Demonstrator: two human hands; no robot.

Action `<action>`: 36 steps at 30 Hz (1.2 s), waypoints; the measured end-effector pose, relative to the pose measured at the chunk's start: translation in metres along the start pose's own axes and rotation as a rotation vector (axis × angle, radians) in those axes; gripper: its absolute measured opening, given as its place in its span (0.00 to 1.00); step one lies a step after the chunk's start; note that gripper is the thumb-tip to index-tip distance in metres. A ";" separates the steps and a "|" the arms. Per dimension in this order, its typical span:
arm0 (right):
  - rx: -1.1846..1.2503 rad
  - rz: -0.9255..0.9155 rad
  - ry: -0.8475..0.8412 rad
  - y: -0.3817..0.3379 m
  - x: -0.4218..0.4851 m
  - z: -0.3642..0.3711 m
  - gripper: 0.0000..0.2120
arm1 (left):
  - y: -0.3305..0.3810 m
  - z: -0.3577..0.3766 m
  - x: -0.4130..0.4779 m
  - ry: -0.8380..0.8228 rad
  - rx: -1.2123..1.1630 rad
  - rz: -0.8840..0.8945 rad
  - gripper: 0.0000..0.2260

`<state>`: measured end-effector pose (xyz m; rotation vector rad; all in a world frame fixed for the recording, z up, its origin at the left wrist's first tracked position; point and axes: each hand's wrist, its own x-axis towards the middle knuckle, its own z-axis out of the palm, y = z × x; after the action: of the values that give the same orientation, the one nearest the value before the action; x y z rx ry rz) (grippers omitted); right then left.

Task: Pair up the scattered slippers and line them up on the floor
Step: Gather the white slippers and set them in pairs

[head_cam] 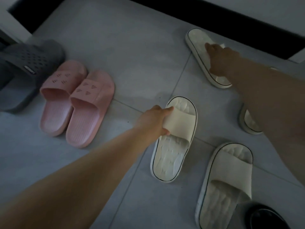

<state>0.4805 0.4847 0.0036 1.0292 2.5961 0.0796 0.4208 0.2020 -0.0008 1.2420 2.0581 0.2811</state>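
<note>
Left hand (152,122) pinches strap of centre slipper (168,156); right hand (222,59) on far slipper (197,38), grip unclear. Set both parallel by pink pair (89,109).

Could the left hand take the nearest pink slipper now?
Probably not yet: the left hand grips a cream slipper by its strap. Bare floor lies between it and the pink slipper, so once freed, likely yes.

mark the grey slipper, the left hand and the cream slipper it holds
grey slipper (33,59): head view, perforated strap
left hand (152,121): head view, back of hand
cream slipper (168,161): head view, heel footbed
</note>
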 end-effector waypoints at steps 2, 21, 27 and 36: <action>-0.009 -0.003 0.041 -0.003 -0.003 0.005 0.29 | 0.001 0.000 0.000 0.004 0.002 -0.006 0.35; 0.084 -0.810 0.348 -0.118 -0.198 0.028 0.12 | -0.044 -0.069 -0.034 0.158 0.224 0.228 0.41; 0.320 -0.253 0.146 -0.066 -0.282 0.055 0.30 | -0.047 -0.041 -0.006 -0.146 0.374 0.265 0.51; 1.000 0.794 -0.327 -0.011 -0.348 0.081 0.45 | 0.030 0.003 -0.005 -0.141 0.339 0.658 0.33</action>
<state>0.7358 0.2366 0.0291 2.1001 1.7068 -1.1673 0.4452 0.2127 0.0149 2.0714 1.5623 0.1345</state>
